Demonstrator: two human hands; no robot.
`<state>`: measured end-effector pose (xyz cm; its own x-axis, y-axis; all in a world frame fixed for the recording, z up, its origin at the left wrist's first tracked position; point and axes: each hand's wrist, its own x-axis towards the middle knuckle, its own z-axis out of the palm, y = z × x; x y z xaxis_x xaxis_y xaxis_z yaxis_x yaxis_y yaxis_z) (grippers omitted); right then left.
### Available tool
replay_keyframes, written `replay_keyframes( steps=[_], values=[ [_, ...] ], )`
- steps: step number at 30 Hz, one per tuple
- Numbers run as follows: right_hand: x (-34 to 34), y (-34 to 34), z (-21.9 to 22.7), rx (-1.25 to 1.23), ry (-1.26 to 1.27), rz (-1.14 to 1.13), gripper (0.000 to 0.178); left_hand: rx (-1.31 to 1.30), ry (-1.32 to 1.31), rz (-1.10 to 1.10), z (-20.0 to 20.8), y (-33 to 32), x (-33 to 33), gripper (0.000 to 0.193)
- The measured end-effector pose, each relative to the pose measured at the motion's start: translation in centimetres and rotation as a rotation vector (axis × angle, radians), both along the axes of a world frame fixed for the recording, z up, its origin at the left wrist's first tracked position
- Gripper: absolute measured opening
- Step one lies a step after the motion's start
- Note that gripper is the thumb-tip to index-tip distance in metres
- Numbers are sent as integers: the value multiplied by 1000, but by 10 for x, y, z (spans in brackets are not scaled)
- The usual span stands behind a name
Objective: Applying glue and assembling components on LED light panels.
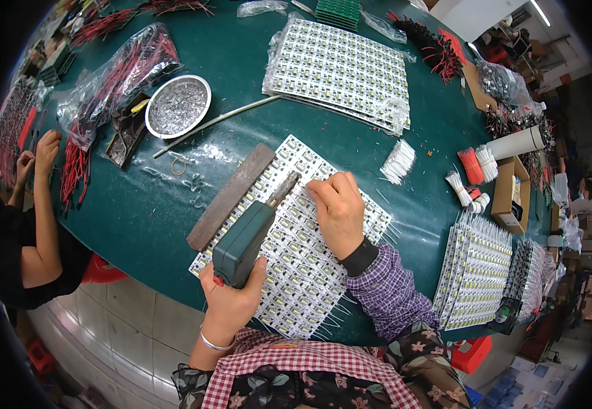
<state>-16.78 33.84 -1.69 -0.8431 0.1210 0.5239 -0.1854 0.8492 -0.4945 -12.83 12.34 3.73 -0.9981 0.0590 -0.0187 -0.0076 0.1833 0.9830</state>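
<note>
My left hand is wrapped round the handle of a dark green soldering gun. Its blackened metal tip points up and right, over a white circuit board panel with rows of small yellowish parts. Close to that tip, my right hand is closed in a pinch; whatever is between the fingertips is too small to make out. Thin white wires stick out along the panel's right and lower edges. A brownish rectangular bar lies along the panel's left side.
A stack of similar panels lies beyond. White wires sit in a pile to the right. A bowl of silvery bits and a long rod lie far left. Wired panels stand at right. Another person's arm is at left.
</note>
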Motion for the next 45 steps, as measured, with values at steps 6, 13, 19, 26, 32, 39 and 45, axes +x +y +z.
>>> replay_keyframes(
  steps=[6,13,19,26,32,39,45],
  values=[
    [-1,-3,7,-35,66,-11,14,-52,44,2,-4,0,-1,14],
    [-2,0,4,-14,55,-33,12,-69,30,-39,-4,1,-6,18],
    [-3,0,2,-31,35,-41,10,-84,13,-62,-2,6,-10,20],
    [-3,1,1,-33,13,-53,12,-103,-7,-56,-6,11,-12,21],
    [-3,2,1,-26,9,-56,12,-121,-5,-69,-8,11,-12,20],
    [-3,2,-1,-20,9,-63,11,-53,13,-40,-1,10,-10,14],
    [-3,2,1,-32,-4,-68,10,-13,4,-35,-1,8,-10,12]
  ],
)
